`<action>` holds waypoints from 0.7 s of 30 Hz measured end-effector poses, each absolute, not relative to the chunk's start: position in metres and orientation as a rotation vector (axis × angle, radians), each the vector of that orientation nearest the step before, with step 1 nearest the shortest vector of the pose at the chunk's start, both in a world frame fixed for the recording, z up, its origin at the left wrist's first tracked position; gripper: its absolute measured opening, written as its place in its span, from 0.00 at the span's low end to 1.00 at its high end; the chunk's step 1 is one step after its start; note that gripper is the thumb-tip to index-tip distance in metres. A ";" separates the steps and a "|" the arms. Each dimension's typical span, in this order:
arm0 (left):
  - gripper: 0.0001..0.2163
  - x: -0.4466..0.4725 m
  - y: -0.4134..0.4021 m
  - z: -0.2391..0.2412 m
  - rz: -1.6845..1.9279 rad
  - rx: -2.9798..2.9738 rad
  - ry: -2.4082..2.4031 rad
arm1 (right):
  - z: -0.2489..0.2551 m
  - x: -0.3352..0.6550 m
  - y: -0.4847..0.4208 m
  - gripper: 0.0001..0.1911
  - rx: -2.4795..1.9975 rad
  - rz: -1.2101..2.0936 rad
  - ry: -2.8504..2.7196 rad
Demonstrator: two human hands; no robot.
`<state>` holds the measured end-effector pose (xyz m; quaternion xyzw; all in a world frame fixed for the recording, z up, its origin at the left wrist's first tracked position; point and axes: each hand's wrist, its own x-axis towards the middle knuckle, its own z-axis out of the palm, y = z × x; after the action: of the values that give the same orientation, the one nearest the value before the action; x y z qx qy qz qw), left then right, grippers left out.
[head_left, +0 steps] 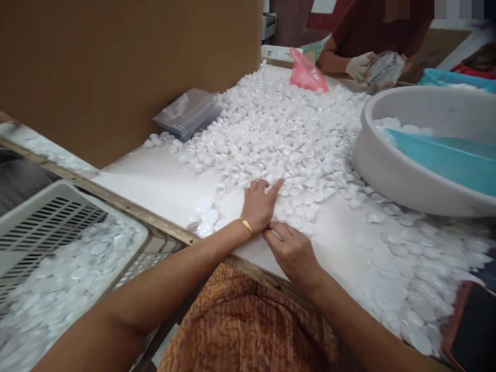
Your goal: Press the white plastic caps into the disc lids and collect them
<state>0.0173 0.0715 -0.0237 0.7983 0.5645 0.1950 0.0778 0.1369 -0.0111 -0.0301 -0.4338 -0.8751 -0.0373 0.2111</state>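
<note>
A big heap of small white plastic caps (271, 129) covers the white table (155, 181). My left hand (259, 204), with a gold bangle at the wrist, lies flat and open on the heap's near edge, fingers pointing right. My right hand (291, 251) sits just behind it with fingers pinched together on the table; what they pinch is too small to make out. A few flat white discs (205, 217) lie left of my left hand.
A white slotted basket (46, 217) holding flat discs stands at lower left. A large grey tub (403, 170) with a blue liner is at right, more discs (406, 279) below it. A cardboard wall (116, 67), a grey bag (189, 111), a pink bag (306, 75). A gloved co-worker's hand (360, 67) is across the table.
</note>
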 end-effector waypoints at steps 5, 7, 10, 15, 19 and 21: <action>0.21 0.020 0.067 -0.029 0.464 2.482 1.760 | -0.034 0.143 -0.018 0.14 -1.070 -0.094 -2.403; 0.22 0.019 0.064 -0.029 0.445 2.497 1.779 | -0.035 0.143 -0.020 0.14 -1.041 -0.062 -2.381; 0.22 0.020 0.062 -0.029 0.410 2.502 1.757 | -0.030 0.142 -0.020 0.10 -1.114 0.108 -2.273; 0.22 0.024 0.061 -0.026 0.382 2.592 1.731 | -0.016 0.140 -0.016 0.07 -1.209 0.326 -2.132; 0.26 0.023 0.063 -0.025 0.364 2.594 1.730 | -0.012 0.137 -0.015 0.07 -1.260 0.389 -2.073; 0.27 0.022 0.064 -0.026 0.347 2.571 1.729 | -0.011 0.135 -0.017 0.06 -1.321 0.425 -2.039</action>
<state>0.0225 0.0645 -0.0258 0.8246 0.5544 0.1114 0.0119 0.1349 -0.0167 -0.0110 -0.5052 -0.7801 0.1626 0.3312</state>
